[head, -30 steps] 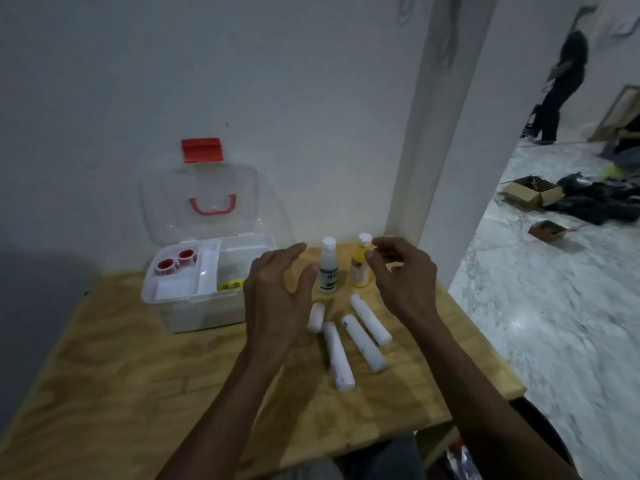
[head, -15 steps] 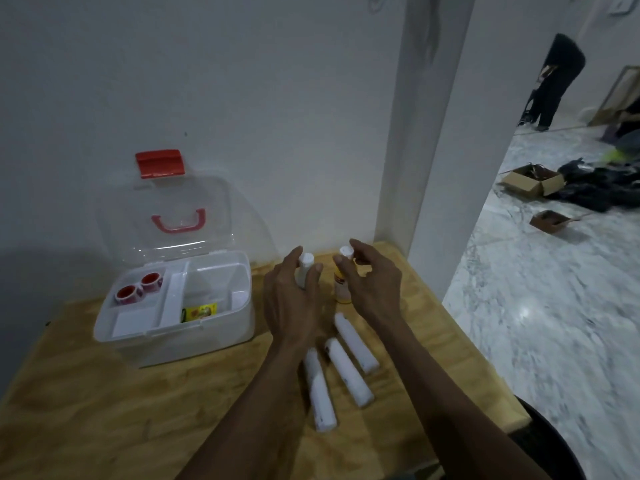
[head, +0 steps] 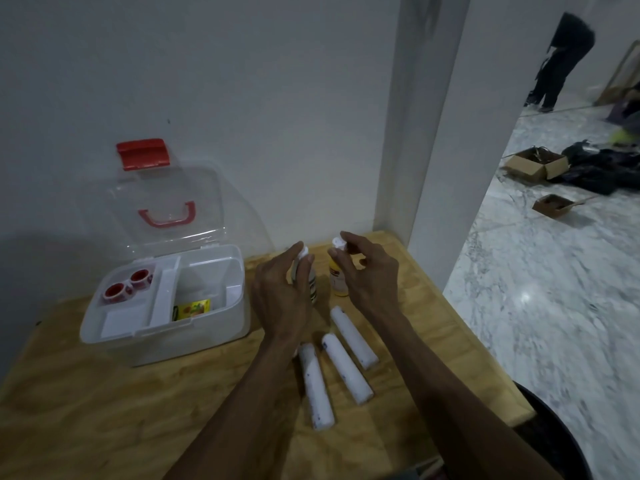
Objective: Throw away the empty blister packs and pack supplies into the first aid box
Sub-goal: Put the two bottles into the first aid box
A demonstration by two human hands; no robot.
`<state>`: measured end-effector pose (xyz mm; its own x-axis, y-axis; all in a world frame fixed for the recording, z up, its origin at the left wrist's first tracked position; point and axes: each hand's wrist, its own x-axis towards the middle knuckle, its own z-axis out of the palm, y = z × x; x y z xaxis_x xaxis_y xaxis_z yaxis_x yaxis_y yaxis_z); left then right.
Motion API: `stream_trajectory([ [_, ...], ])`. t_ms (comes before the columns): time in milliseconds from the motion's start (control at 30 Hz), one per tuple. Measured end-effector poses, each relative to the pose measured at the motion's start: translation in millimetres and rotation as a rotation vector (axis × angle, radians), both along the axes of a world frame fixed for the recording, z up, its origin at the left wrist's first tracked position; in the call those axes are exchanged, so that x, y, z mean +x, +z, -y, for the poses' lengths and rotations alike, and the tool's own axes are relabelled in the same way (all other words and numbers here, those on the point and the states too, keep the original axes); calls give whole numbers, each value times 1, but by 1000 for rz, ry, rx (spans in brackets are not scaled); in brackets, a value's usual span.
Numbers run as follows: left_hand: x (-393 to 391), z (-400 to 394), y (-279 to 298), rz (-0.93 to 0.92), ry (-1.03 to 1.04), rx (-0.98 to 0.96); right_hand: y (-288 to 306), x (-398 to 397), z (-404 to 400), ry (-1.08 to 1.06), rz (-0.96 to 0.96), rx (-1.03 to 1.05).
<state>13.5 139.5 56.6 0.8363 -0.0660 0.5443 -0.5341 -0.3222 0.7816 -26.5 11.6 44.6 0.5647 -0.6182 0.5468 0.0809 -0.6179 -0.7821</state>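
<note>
The left hand's fingers [head: 300, 265] are curled around a white-capped bottle [head: 312, 289], thumb and forefinger closing on its neck just under the cap; whether the grip is already firm is hard to tell, since the back of the left hand [head: 280, 296] hides most of the bottle. The right hand's fingers [head: 341, 254] are pinched on the white cap of a yellow bottle [head: 337, 280] that stands upright just beside the first one, the right hand [head: 367, 275] arched over it. Both bottles stand on the wooden bench [head: 104, 410] near its far edge, close to the white wall.

Nearer the person, just below the two hands, three white rolls [head: 346, 367] lie side by side on the bench, slanted, not touching the bottles; the left forearm passes just beside the leftmost one.

To the left of the left hand, near but apart from it, sits the first aid box [head: 214, 327], its clear lid [head: 162, 209] with a red handle and red latch standing open against the wall. Its tray holds two red-cored tape rolls [head: 126, 285] in the far left compartment, and a small yellow packet [head: 192, 308] lies in the deeper right part.

To the right, past the wall corner, a marble floor [head: 554, 306] carries cardboard boxes [head: 536, 164], and a person in dark clothes [head: 561, 60] stands far off.
</note>
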Motion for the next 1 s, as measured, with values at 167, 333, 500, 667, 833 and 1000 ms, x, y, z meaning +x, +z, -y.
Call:
stream_trajectory([
  [167, 1, -1, 0, 16, 18, 13, 1, 0, -1, -35, 50, -51],
  [333, 2, -1, 2, 35, 18, 49, 7, -3, -2, -71, 37, -154],
  [500, -3, -5, 8, 58, 4, 47, 18, -9, -6, -92, 65, -183],
  [667, -9, -14, 32, 63, 4, 12, 47, -19, -12, -90, 129, -195],
  [833, -7, -41, 73, 118, 14, -55, 82, -18, -31, -53, 179, -217],
  [1000, 7, -91, 113, 146, 82, -87, 110, -2, -72, 59, 225, -145],
])
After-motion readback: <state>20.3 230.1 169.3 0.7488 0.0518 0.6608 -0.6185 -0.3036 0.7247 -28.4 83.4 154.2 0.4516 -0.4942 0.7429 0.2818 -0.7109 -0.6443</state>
